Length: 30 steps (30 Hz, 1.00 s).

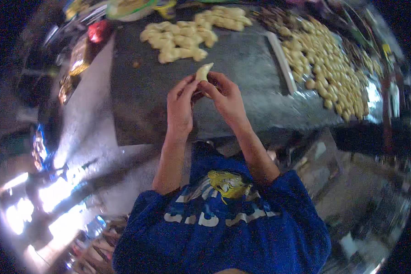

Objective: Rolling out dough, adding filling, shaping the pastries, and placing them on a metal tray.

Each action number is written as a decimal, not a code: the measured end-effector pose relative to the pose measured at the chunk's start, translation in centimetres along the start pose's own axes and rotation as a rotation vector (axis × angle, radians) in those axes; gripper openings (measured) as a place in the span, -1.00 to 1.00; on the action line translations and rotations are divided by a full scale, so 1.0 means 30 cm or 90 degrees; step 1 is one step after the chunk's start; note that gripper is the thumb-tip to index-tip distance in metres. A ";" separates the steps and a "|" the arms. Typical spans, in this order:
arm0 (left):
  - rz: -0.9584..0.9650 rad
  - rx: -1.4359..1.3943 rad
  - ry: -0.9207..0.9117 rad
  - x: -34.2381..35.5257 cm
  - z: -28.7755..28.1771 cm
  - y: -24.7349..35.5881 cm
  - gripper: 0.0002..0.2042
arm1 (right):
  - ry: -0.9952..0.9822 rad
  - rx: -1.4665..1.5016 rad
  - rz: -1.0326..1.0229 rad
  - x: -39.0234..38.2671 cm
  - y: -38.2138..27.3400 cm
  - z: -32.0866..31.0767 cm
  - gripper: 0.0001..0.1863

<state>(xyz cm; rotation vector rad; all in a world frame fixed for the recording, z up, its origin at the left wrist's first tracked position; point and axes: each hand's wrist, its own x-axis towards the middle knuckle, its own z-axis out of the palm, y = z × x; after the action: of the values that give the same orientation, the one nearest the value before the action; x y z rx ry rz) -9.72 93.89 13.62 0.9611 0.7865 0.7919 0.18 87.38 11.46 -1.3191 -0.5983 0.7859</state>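
Note:
Both my hands meet over the near half of a dark work surface (137,98). Between them a pale yellow piece of dough (203,73) sticks up, its top end drawn to a point. My left hand (181,98) pinches it from the left, fingers bunched together. From the other side my right hand (224,95) grips it, thumb along its near face. The lower part of the piece is hidden by my fingers. Just beyond my hands lies a cluster of similar dough pieces (178,40), with another group (223,18) farther back.
A large spread of small, rounded dough pieces (333,68) covers the right side. A pale bar (281,61) stands between it and the dark surface. At the left are a red object (97,32) and a golden package (79,57). A green-rimmed bowl (131,10) sits at the back.

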 end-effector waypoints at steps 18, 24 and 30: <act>0.031 0.749 -0.701 -0.733 0.720 -0.806 -0.50 | 0.849 -0.407 0.099 -1.169 0.128 -1.383 -0.70; -0.110 0.845 -0.676 -0.723 0.561 -0.832 -0.59 | 0.908 -0.664 0.031 -1.262 0.296 -1.627 -0.71; -0.167 0.751 -0.565 -0.676 0.465 -0.731 -0.68 | 0.792 -0.865 0.192 -1.293 0.673 -1.582 -0.59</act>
<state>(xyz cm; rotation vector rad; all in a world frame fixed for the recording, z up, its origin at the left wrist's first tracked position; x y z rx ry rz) -2.82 63.44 3.06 1.9894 0.5073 -0.4671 9.80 29.08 -14.49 -2.7707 0.2190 -0.4971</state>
